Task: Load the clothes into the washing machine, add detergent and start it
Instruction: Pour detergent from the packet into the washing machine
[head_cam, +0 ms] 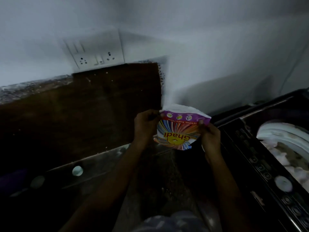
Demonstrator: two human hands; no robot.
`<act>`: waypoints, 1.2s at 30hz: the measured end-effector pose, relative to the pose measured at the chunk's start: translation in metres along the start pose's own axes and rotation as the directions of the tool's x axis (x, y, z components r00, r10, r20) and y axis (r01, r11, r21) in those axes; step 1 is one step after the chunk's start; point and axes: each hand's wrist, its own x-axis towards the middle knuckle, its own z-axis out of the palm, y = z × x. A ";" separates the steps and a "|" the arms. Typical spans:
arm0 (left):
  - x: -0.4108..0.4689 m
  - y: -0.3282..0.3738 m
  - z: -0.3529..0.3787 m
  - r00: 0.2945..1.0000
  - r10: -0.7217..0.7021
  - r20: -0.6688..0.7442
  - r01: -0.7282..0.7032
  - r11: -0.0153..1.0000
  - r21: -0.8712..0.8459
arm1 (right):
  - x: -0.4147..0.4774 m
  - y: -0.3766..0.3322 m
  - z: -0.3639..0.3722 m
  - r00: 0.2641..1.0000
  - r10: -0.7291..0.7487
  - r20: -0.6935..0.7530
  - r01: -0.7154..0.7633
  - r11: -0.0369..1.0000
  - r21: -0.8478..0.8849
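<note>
We hold a purple, white and rainbow-striped plastic detergent packet up in mid-air, printed side upside down to us. Our left hand pinches its left top corner with curled fingers; our right hand grips its right edge, thumb on the front. To the right stands the dark top-loading washing machine, lid open, pale clothes in its drum.
</note>
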 end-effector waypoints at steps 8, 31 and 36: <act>0.058 -0.106 0.005 0.973 -0.177 -0.148 0.175 0.984 -0.030 | 0.095 0.121 0.052 0.991 0.110 0.072 -0.081 0.942 -0.325; 0.216 -0.613 0.075 0.960 -0.128 -0.249 0.136 0.991 0.017 | 0.332 0.578 0.141 0.899 -0.183 0.399 0.365 0.816 -0.448; 0.245 -0.659 0.079 0.944 -0.163 -0.286 0.185 0.981 0.050 | 0.360 0.622 0.157 0.854 -0.284 0.436 0.490 0.720 -0.492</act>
